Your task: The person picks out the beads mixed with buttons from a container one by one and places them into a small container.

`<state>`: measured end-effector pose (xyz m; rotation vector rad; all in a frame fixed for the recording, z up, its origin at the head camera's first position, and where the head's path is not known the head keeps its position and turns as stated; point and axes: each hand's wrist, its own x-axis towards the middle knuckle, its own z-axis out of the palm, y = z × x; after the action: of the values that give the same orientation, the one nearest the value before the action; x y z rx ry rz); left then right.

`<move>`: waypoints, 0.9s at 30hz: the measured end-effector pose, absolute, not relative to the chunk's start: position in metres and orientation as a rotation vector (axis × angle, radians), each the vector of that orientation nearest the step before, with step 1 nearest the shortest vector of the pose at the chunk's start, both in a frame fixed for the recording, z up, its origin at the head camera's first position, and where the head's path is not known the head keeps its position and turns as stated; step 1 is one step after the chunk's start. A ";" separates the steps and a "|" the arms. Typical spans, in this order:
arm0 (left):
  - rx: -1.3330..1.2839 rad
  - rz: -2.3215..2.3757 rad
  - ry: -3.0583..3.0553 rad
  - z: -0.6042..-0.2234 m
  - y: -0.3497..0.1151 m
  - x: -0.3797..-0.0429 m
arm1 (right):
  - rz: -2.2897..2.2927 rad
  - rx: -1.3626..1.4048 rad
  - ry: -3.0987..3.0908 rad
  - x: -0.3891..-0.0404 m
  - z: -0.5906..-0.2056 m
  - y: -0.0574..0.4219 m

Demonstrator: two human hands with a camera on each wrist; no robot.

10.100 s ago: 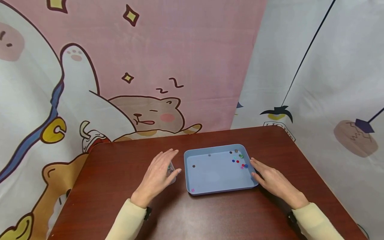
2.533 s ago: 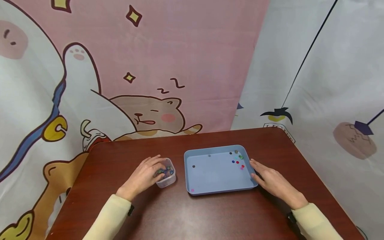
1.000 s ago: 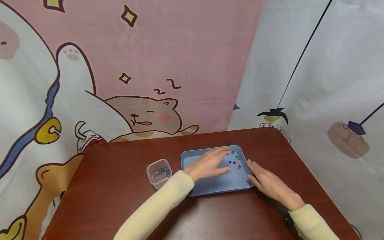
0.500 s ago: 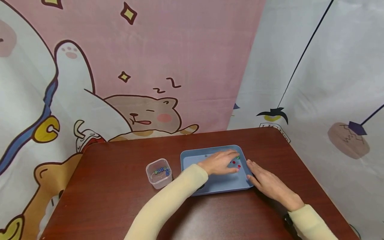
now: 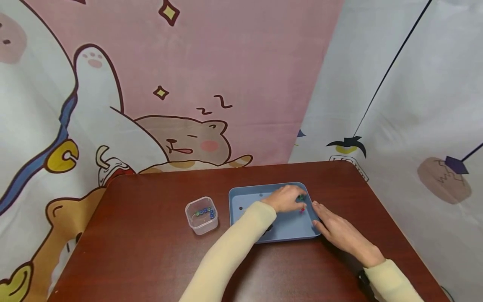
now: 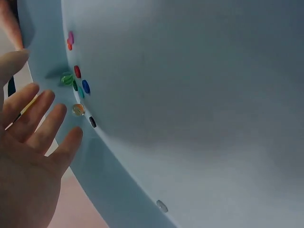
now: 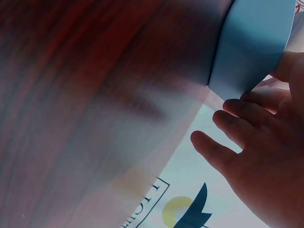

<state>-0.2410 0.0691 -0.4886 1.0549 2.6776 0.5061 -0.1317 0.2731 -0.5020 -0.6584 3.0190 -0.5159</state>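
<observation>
In the head view my left hand [image 5: 285, 199] is over the right part of a light blue tray [image 5: 235, 193]. Its fingers are spread near a green marble [image 6: 67, 78] in the left wrist view, holding nothing that I can see. Beside that marble lie an amber-clear marble [image 6: 78, 109] and small flat discs: a red disc [image 6: 77, 71], a blue disc [image 6: 86, 86] and several others. My right hand [image 5: 341, 228] rests with straight fingers against the tray's right side. A clear plastic box [image 5: 204, 228] left of the tray holds several blue and green marbles [image 5: 205, 211].
The tray stands on a dark red-brown table [image 5: 151, 235]. A grey disc [image 6: 162, 205] and a dark disc [image 5: 240, 208] lie farther left in the tray. A printed cloth [image 5: 264, 84] hangs behind the table.
My left hand has left the plastic box and moved right across the tray to the marbles. A blue marble seen in the tray at first is gone from its spot. My right hand stays put.
</observation>
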 end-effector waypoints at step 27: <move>0.897 0.436 2.763 -0.505 0.083 -0.242 | -0.546 -0.618 2.987 -0.133 -0.503 0.275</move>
<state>-0.2417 0.0831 -0.5047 0.8975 2.7628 0.4360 -0.1333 0.2746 -0.5032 -0.6183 2.9872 -0.5457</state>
